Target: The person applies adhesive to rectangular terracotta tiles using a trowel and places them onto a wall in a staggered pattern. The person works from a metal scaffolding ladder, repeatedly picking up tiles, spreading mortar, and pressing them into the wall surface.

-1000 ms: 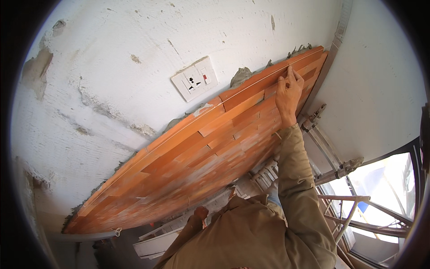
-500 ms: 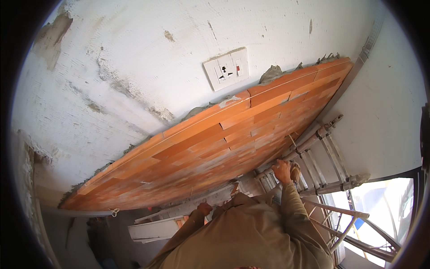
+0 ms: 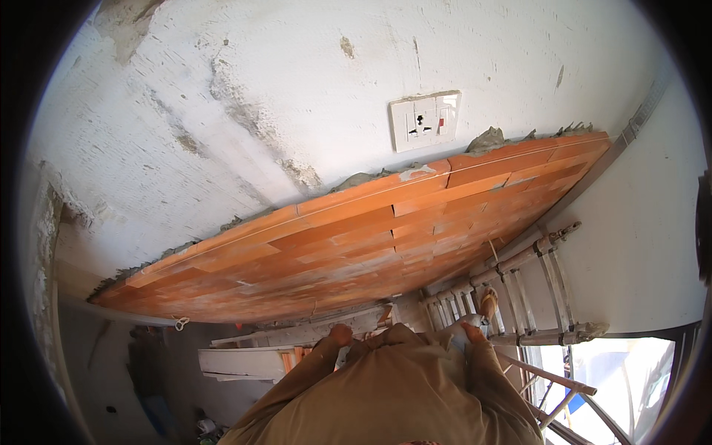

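Note:
My left hand (image 3: 341,334) hangs low beside my body, close to the white boards below. Its rounded back shows, but the fingers curl out of sight. On the other side, my right hand (image 3: 475,334) is by my leg near the ladder (image 3: 522,297), its fingers mostly hidden. A sandalled foot (image 3: 488,300) rests at the ladder's rungs. In front of me rises an orange brick wall (image 3: 356,252), with a string (image 3: 378,185) along its top course. Grey mortar (image 3: 486,139) bulges between that course and the white wall.
A white socket plate (image 3: 426,121) is set in the chipped plaster wall (image 3: 297,67) above the bricks. White boards (image 3: 245,363) lie low at the left. A metal frame (image 3: 552,382) and a bright window (image 3: 623,378) are at the lower right.
My right hand has come down and back from the ladder's side to my leg. The left hand stays low. My view has shifted, so the wall and socket plate appear further right.

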`<state>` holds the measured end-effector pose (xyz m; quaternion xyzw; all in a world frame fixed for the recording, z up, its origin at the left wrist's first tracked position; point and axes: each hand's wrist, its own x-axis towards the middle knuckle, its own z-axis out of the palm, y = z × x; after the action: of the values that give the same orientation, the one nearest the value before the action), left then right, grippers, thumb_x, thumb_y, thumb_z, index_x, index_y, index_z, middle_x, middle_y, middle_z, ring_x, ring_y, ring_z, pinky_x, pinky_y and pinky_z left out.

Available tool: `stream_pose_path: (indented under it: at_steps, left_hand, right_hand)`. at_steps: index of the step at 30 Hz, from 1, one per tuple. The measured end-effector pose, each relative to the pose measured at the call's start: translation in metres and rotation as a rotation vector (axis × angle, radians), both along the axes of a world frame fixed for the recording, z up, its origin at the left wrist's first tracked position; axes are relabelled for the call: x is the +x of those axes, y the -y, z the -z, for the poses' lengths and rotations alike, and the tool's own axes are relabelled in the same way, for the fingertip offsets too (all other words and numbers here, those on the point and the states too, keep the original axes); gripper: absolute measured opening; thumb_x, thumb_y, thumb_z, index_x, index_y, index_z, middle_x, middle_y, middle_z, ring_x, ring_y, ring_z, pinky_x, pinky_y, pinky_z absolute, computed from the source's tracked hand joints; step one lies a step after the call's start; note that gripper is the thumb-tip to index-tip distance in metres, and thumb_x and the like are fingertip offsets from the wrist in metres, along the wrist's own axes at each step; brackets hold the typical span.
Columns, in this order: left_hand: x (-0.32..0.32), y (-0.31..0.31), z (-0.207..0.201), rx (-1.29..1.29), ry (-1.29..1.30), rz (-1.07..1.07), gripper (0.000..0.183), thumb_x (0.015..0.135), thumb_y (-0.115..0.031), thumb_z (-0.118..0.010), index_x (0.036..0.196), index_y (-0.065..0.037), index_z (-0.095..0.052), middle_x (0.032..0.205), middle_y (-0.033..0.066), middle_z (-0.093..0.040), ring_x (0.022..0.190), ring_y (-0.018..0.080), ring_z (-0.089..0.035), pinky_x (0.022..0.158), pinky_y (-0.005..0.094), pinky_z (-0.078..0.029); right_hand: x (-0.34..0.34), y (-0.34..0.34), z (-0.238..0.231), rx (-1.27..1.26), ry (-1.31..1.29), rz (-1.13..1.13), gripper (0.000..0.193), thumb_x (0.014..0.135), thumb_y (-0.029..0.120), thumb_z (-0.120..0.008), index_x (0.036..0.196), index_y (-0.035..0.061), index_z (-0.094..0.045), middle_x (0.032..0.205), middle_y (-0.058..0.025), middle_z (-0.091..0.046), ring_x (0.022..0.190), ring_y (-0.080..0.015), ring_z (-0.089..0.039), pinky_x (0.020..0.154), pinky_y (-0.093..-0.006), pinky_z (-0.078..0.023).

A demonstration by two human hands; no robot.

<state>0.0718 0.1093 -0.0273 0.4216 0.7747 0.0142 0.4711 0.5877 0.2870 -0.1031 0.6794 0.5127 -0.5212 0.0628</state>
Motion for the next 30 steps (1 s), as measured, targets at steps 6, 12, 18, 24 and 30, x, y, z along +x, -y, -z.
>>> stream_pose_path:
  at_steps: [6, 12, 18, 24, 30]
  left_hand:
    - [0.036, -0.022, -0.066, 0.226, 0.054, -0.193, 0.047, 0.086, -0.023, -0.067, 0.126, 0.001, -0.061, 0.119, 0.0247, -0.066, 0.107, 0.0362, -0.066, 0.09, 0.0438, -0.052]
    - [0.088, -0.118, -0.231, 0.841, 0.118, -0.043, 0.037, 0.088, -0.012, -0.068, 0.122, 0.001, -0.062, 0.105, 0.0176, -0.064, 0.093, 0.0322, -0.062, 0.083, 0.0421, -0.051]
    - [0.112, -0.182, -0.424, 1.546, -0.48, 0.307, 0.041, 0.08, -0.011, -0.076, 0.119, -0.002, -0.068, 0.106, 0.0129, -0.06, 0.098, 0.0288, -0.056, 0.083, 0.0421, -0.042]
    - [0.108, -0.218, -0.469, 1.638, -0.855, 0.341, 0.039, 0.084, -0.02, -0.075, 0.119, -0.004, -0.067, 0.122, 0.0128, -0.054, 0.112, 0.0314, -0.048, 0.095, 0.0498, -0.034]
    - [0.128, -0.22, -0.44, 1.611, -0.563, 0.512, 0.034, 0.084, -0.013, -0.072, 0.115, 0.001, -0.066, 0.125, 0.0162, -0.056, 0.115, 0.035, -0.05, 0.097, 0.0486, -0.04]
  right_hand:
    - [-0.016, -0.003, -0.026, 0.161, 0.038, -0.311, 0.054, 0.101, 0.058, -0.037, 0.127, 0.02, -0.066, 0.125, -0.0242, -0.063, 0.121, -0.0409, -0.058, 0.103, -0.0456, -0.043]
    - [-0.005, -0.008, -0.035, 0.147, 0.091, -0.461, 0.064, 0.095, 0.063, -0.045, 0.13, 0.0117, -0.064, 0.128, -0.0272, -0.061, 0.126, -0.0406, -0.055, 0.106, -0.0441, -0.042]
    - [-0.031, -0.002, -0.108, 0.103, 0.293, 0.081, 0.101, 0.076, 0.069, -0.068, 0.133, -0.0126, -0.053, 0.136, -0.0308, -0.056, 0.135, -0.0352, -0.05, 0.112, -0.0416, -0.039]
    - [-0.048, -0.009, -0.149, 0.125, 0.349, 0.033, 0.083, 0.081, 0.062, -0.066, 0.131, -0.0042, -0.058, 0.132, -0.0279, -0.06, 0.125, -0.0369, -0.058, 0.106, -0.0439, -0.046]
    - [-0.049, 0.003, -0.099, 0.326, 0.322, 0.2, 0.053, 0.082, 0.043, -0.064, 0.113, 0.0014, -0.069, 0.115, -0.0283, -0.067, 0.109, -0.0429, -0.065, 0.096, -0.0488, -0.051]
